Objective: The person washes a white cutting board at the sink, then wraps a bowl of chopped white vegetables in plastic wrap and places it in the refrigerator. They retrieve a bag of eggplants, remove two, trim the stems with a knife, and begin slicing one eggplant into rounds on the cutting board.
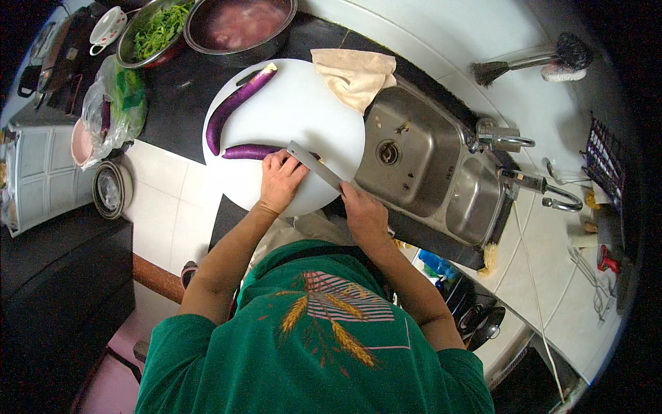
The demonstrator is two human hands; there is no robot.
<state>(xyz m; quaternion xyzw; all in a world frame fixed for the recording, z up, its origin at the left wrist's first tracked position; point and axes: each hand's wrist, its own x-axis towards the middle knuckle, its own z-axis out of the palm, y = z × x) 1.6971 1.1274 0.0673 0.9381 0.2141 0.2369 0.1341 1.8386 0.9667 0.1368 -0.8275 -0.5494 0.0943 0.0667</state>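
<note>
A round white cutting board (289, 114) lies before me, its edge near the sink. My left hand (282, 178) presses a purple eggplant (251, 151) onto the board, fingertips curled on its right part. In my right hand (364, 209) is the handle of a kitchen knife (318, 165). The broad blade slants across the eggplant, just right of my left fingers. A bit of the eggplant's end shows beyond the blade; whether it is severed, I cannot tell. Another whole eggplant (227, 114), long and curved, rests along the board's left side.
A beige cloth (354, 72) overlaps the board's upper right edge, beside a steel double sink (408, 171) with taps (504, 139). Behind the board stand a bowl of green leaves (160, 33) and a pot of reddish liquid (240, 26). A plastic bag (116, 103) sits left.
</note>
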